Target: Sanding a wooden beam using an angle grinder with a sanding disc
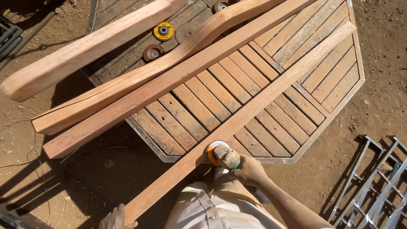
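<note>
A long reddish wooden plank (pixel 263 99) lies diagonally across a slatted octagonal wooden table (pixel 271 127), its near end reaching down toward me. My left hand (pixel 115 218) grips that near end at the bottom of the view. My right hand (pixel 248 170) holds an angle grinder (pixel 224 154) with an orange sanding disc (pixel 210 153) pressed against the plank's edge near the table's front rim.
Three thicker wooden beams (pixel 169 80) lie diagonally across the table's left side and overhang the dirt. Sanding discs (pixel 163 31) rest on the tabletop. Metal frames (pixel 373 186) lie on the ground at lower right. A thin cable (pixel 25 161) crosses the dirt at left.
</note>
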